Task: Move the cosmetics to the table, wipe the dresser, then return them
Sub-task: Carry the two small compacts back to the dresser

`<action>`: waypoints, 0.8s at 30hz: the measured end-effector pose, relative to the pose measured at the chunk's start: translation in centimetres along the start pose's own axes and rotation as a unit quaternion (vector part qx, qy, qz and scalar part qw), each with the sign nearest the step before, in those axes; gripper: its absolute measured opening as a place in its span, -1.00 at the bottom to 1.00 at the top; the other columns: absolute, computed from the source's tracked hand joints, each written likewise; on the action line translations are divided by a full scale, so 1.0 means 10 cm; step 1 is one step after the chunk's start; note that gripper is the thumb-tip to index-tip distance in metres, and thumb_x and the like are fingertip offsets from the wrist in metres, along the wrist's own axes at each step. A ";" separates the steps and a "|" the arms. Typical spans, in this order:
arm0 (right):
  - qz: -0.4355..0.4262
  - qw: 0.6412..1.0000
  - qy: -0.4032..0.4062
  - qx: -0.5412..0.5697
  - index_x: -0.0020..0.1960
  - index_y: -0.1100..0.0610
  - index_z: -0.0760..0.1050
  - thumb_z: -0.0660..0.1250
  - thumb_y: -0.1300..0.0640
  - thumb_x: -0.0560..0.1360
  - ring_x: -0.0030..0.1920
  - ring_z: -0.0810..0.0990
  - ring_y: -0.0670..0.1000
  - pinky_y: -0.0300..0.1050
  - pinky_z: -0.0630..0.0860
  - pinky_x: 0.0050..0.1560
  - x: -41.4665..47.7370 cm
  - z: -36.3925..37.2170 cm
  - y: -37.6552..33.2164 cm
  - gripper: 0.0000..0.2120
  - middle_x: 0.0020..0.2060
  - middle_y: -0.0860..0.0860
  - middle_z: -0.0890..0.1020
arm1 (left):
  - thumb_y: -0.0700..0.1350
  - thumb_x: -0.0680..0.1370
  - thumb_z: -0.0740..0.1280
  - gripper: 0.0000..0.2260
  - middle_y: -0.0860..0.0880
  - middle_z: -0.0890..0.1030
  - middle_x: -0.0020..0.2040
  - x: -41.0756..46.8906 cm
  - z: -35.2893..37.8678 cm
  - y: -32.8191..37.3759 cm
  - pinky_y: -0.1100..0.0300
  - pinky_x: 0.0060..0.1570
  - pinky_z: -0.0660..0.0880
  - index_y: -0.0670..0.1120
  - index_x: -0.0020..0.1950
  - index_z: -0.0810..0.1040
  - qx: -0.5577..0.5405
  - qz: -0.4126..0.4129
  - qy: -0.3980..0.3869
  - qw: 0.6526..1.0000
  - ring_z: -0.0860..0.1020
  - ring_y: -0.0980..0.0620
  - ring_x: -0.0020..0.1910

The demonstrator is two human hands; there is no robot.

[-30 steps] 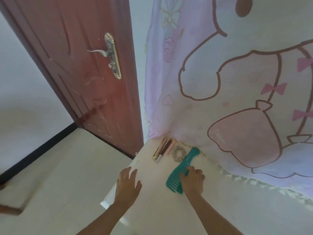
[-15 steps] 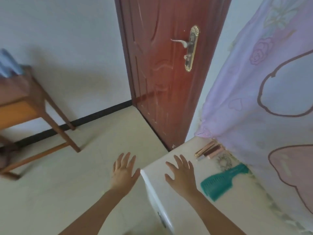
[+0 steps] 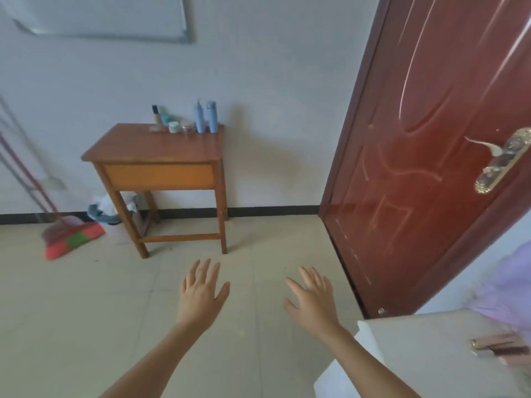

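Cosmetics [image 3: 173, 127]: bunched at the back edge of the wooden surface [image 3: 149, 147], by the wall
Blue bottles [image 3: 199, 119]: two, upright, long axis vertical
Tubes [image 3: 500, 344]: flat on the white dresser [image 3: 425, 357], long axis left-right, gold end pointing left
Left hand [image 3: 201, 294] grip: fingers spread, holds nothing, over the floor
Right hand [image 3: 311, 297] grip: same
Around: red door [image 3: 431, 139] at right; broom [image 3: 71, 237], bin [image 3: 100, 215] left of the surface legs
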State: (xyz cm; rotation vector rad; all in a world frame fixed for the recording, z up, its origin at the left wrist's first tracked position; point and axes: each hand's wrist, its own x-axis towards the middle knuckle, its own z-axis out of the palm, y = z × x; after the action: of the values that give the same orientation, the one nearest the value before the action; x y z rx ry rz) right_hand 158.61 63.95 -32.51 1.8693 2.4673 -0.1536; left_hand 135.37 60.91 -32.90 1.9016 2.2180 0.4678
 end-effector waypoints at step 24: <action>-0.304 0.952 0.023 0.006 0.41 0.00 0.29 0.23 -0.08 0.52 0.48 0.08 0.15 0.13 0.10 0.41 1.22 -0.27 -3.69 -0.52 0.46 0.14 0.20 | 0.29 0.35 -0.15 -0.23 -0.15 0.37 0.39 -0.38 -1.47 -3.42 -0.12 0.34 0.18 -0.14 0.34 0.40 -0.035 -0.225 0.172 0.958 0.19 -0.19 0.43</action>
State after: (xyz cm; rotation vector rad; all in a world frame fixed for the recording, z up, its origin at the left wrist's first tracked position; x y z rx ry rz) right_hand 119.86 66.05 -29.00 1.0602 2.9898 -0.1426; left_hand 99.38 50.93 -31.49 1.2905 2.7034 0.8279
